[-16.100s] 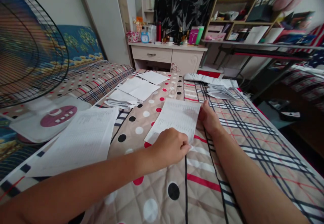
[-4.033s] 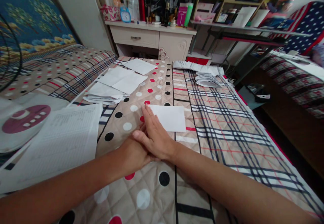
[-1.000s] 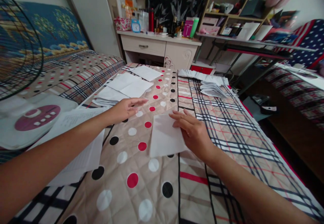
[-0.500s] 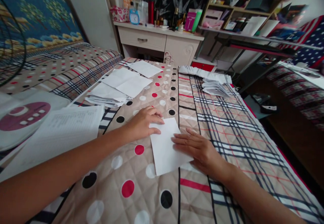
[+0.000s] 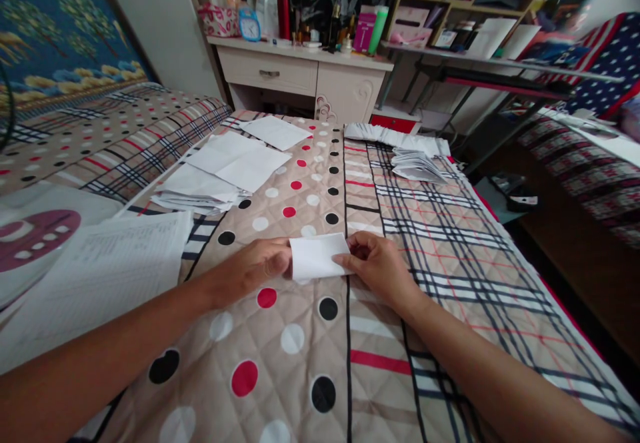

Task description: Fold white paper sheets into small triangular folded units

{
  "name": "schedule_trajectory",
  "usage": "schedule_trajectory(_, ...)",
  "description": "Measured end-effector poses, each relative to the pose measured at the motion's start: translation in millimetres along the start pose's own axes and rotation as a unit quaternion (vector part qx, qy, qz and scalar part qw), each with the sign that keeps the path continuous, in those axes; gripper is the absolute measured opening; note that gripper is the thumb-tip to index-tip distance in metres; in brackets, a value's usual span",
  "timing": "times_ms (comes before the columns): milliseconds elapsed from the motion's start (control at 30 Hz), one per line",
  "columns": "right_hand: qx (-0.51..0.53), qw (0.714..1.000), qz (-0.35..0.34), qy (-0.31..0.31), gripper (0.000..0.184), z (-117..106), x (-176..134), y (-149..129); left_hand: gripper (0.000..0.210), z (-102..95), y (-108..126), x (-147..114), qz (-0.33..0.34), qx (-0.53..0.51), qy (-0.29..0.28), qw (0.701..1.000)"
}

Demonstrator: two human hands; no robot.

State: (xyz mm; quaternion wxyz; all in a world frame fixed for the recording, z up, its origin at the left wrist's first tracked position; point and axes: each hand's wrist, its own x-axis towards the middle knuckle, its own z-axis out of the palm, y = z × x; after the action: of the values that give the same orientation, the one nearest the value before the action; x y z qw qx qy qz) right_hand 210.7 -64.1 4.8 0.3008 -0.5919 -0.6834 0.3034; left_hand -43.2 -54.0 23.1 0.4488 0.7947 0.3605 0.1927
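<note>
Head view: a small white paper [image 5: 316,256], apparently folded, spans the gap between the two hands over the patterned bedspread [image 5: 380,406]; whether it rests fully on the cloth or is slightly lifted cannot be told. At its right edge the right hand [image 5: 383,266] pinches it, thumb on top and fingers behind, likely to hold the layers together. At its left edge the left hand [image 5: 253,266] has fingertips hidden behind it, so whether it grips or merely steadies is unclear; a hand on each side probably holds the paper square. Beyond it to the left lies a pile of white papers [image 5: 197,183], and directly left of it the printed pages [image 5: 115,263], perhaps to leave working room. Beyond it to the right sits a fanned bundle of folded papers [image 5: 419,165], possibly set apart against mixing.
</note>
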Motion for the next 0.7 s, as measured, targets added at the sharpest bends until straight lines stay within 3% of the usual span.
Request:
schedule_trajectory(167,-0.127,0.992,0.012,0.020,0.017,-2.2,3.2,-14.7,0.028,17.5,3.8,6.6,-0.031,0.053,0.070,0.996)
schedule_trajectory(333,-0.150,0.986,0.067,0.016,0.019,-2.9,5.9,-22.0,0.023,23.7,6.2,10.8,-0.065,0.028,0.103,0.992)
schedule_trajectory(433,-0.079,0.993,0.079,0.025,0.021,0.5,5.6,-14.1,0.023,25.3,5.8,12.8,-0.072,0.014,0.125,0.989)
schedule_trajectory(533,0.061,0.993,0.081,0.056,0.025,6.1,4.3,-3.8,0.021,29.4,2.4,15.8,-0.076,-0.019,0.161,0.984)
schedule_trajectory(700,0.279,0.946,0.088,0.138,0.032,10.4,7.3,-1.7,0.022,28.5,-3.5,27.9,-0.059,-0.039,0.216,0.974)
